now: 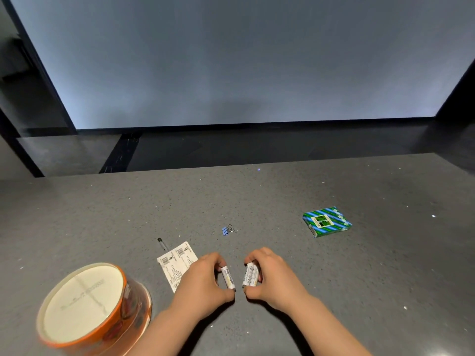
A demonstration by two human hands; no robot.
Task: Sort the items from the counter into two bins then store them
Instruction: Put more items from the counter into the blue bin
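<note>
Dim, soft light; wide-angle edge distortion

On the grey speckled counter, two white batteries stood nearly upright: the left battery and the right battery, near each other. A blue binder clip lay beyond them, a green striped box flat to the right, a white paper slip over a pen, and an orange round bin lower left.
</note>
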